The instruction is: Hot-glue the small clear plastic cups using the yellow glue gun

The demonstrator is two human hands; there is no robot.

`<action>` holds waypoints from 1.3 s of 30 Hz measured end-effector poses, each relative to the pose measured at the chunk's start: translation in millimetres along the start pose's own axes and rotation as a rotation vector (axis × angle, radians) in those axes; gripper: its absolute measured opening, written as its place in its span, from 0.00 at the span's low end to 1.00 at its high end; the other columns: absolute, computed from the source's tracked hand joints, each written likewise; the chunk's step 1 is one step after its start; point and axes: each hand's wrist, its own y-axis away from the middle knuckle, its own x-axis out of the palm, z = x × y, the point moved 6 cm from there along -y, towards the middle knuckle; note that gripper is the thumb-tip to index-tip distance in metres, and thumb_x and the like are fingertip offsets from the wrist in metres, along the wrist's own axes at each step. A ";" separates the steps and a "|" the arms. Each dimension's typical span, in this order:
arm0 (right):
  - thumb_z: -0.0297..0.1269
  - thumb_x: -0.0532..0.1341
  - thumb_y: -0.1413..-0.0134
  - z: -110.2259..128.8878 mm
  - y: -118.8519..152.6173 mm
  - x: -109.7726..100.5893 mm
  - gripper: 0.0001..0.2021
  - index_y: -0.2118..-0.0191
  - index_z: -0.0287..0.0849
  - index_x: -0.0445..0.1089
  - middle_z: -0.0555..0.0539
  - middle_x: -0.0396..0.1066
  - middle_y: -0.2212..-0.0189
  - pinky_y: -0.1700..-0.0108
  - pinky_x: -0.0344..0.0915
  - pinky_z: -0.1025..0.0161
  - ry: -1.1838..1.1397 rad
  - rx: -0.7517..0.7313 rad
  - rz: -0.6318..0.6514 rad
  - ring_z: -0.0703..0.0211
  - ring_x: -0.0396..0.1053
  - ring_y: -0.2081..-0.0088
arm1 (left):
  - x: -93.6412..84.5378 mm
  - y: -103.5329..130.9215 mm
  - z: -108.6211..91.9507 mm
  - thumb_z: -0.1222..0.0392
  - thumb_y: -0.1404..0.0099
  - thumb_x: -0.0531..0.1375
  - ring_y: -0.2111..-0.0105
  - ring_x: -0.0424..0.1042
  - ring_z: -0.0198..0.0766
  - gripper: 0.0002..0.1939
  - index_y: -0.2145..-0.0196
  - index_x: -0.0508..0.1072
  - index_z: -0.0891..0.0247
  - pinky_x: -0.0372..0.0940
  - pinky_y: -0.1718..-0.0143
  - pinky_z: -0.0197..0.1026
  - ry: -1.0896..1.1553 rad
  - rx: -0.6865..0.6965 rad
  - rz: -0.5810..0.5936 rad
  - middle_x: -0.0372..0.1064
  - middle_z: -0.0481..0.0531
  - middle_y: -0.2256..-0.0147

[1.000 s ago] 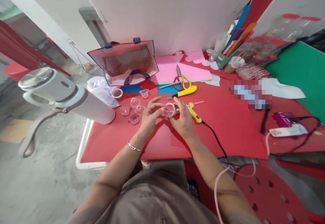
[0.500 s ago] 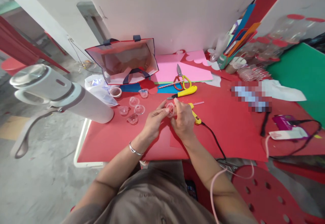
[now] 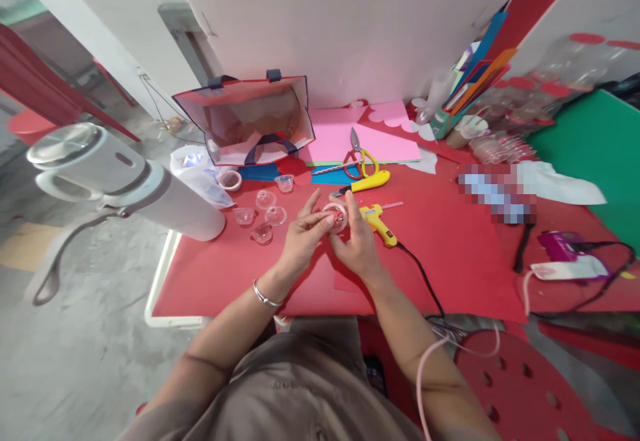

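Observation:
A small clear plastic cup with something red at its middle is held between my two hands over the red table covering. My left hand pinches it from the left, with thumb and fingertips at the red bit. My right hand grips the cup's right side between thumb and index finger. Several more clear cups stand to the left. Just right of my right hand lies a yellow glue gun. A yellow-handled knife and scissors lie beyond my hands.
A large white tumbler stands at the left edge. Behind are an open bag and pink paper. Lidded jars, a purple device and cords occupy the right. A red stool is below.
My right hand's fingers have opened out around the cup, showing more of its rim and of the glue gun. My left index finger has lifted. The view has shifted slightly.

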 end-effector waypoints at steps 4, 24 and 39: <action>0.52 0.60 0.29 -15.5 2.5 -5.0 0.40 0.21 0.51 0.42 0.36 0.76 0.41 0.50 0.80 0.47 0.071 0.100 -0.079 0.45 0.80 0.49 | 3.1 4.4 -8.4 0.61 0.42 0.75 0.29 0.59 0.55 0.03 0.69 0.86 0.55 0.59 0.30 0.56 -0.083 0.056 0.043 0.67 0.51 0.33; 0.35 0.57 0.27 0.8 3.0 -1.6 0.40 0.20 0.55 0.35 0.40 0.77 0.44 0.46 0.78 0.44 0.218 -0.060 -0.040 0.45 0.77 0.47 | -0.6 -3.8 22.5 0.57 0.48 0.78 0.31 0.63 0.55 0.09 0.73 0.83 0.59 0.68 0.40 0.49 0.086 -0.137 0.022 0.66 0.51 0.32; 0.42 0.61 0.28 -13.8 1.9 -4.0 0.39 0.21 0.55 0.40 0.43 0.80 0.46 0.46 0.79 0.46 0.063 0.041 -0.011 0.48 0.80 0.49 | -0.6 -6.5 5.8 0.59 0.50 0.79 0.29 0.59 0.60 0.12 0.68 0.85 0.58 0.65 0.35 0.56 -0.059 -0.032 0.068 0.64 0.57 0.31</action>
